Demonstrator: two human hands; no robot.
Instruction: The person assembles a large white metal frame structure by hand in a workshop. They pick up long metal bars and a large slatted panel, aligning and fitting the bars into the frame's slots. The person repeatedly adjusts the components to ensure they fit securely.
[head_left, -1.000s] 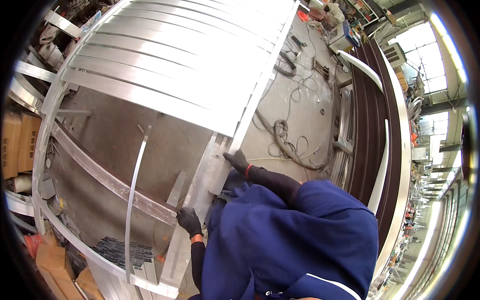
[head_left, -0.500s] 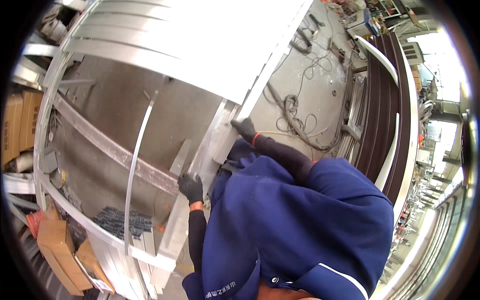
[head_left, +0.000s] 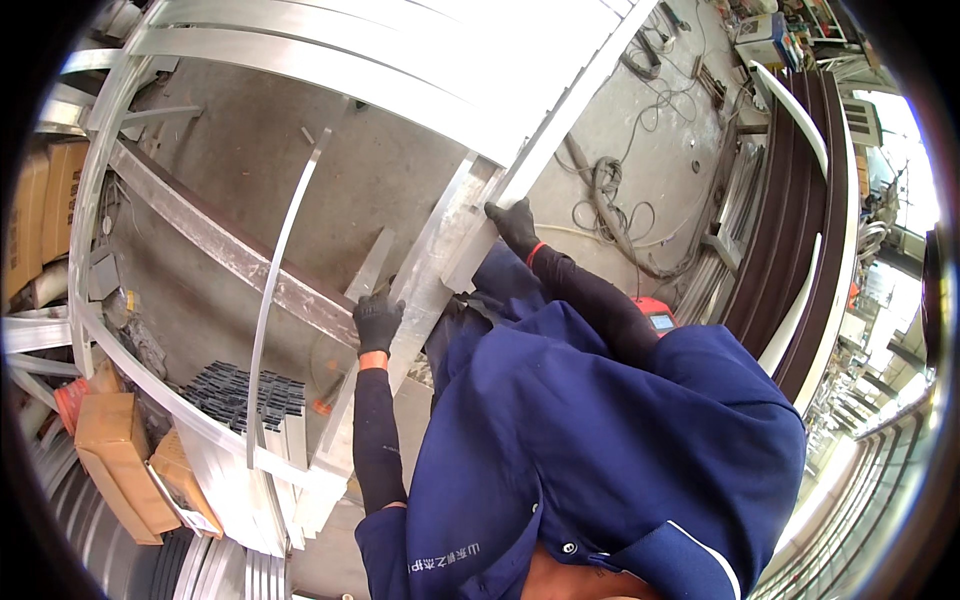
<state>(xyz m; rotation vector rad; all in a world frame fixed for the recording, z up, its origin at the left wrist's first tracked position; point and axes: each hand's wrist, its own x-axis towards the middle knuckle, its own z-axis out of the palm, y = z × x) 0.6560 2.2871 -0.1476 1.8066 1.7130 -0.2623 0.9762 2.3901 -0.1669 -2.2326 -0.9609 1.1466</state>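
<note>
Across the workshop's grey concrete floor [head_left: 640,130], dusty and scattered with loose cables [head_left: 610,200], stands a big aluminium frame [head_left: 210,235] with a curved outer rail and a flat cross bar running through it. Overhead in the view lies a wide stack of pale ribbed metal panels [head_left: 400,50], its long edge slanting down toward the worker. To the right leans a rack of dark brown curved profiles [head_left: 790,200], taking up that whole side (the daylight beyond it is glaring). Cardboard boxes [head_left: 110,450] crowd the lower left, beside a bundle of short dark strips [head_left: 235,390]. Open floor shows mainly between the panel edge and the brown rack, and inside the frame.

The person, in a blue work jacket, wears dark gloves. The left hand [head_left: 377,322] is curled over the edge of a pale upright aluminium bar [head_left: 430,270], fingers wrapped on it. The right hand [head_left: 515,225] is higher up, closed on the end of the long panel-edge rail [head_left: 560,130], where that rail meets the bar. A small orange device [head_left: 655,315] sits just behind the right forearm.
</note>
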